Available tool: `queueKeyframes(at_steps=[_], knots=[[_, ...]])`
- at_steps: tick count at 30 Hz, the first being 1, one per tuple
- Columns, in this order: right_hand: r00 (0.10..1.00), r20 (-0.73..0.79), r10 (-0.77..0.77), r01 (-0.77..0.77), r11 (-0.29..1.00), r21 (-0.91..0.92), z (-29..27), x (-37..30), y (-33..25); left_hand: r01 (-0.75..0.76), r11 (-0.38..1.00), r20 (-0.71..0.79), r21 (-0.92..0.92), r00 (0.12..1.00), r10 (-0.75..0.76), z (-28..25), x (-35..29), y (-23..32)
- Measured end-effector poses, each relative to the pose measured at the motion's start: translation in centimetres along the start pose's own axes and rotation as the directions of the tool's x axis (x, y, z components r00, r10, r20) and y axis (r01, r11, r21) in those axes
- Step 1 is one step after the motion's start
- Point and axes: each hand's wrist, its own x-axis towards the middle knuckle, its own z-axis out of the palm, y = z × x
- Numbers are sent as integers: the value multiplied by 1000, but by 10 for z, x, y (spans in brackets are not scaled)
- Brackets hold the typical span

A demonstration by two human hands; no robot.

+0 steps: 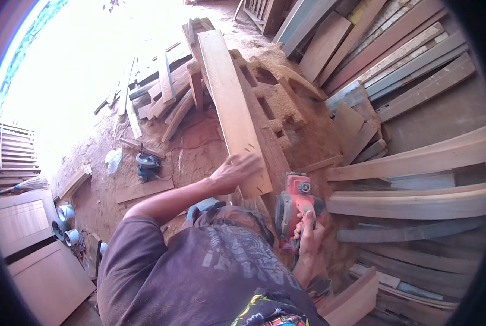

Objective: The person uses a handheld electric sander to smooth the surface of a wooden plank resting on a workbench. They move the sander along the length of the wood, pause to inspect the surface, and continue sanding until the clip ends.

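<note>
A long pale wooden board (224, 92) stretches away from me, resting on a darker timber beam (264, 141). My left hand (237, 169) lies on the near part of the board, fingers stretched out and slightly blurred. A few short dark marks show on the wood beside it. My right hand (309, 234) is wrapped round the handle of a red electric planer (297, 204). The planer is off to the right of the board's near end, apart from it. Its underside is hidden.
Sawdust-covered blocks with holes (270, 92) stand right of the board. Stacked planks (395, 65) and curved timbers (411, 201) line the right side. On the ground at left are a teal power tool (148, 165), scrap wood (164, 81), pails (65, 212) and panels (50, 277).
</note>
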Motion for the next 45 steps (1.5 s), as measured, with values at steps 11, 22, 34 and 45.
queueKeyframes(at_steps=[11,22,34,45], knots=[[989,135,-54,85,968,-236,-4,22,-14,138,-589,493,-796,713,-499,56,-6,44],[937,337,-92,165,967,-194,-2,56,-1,-600,-216,-426,-770,736,-527,-197,18,78],[911,411,-31,159,946,-283,10,61,-10,-538,-106,-381,-836,710,-592,-242,33,77],[906,418,-72,203,939,-277,13,71,3,-637,-100,-464,-764,651,-601,-250,30,82]])
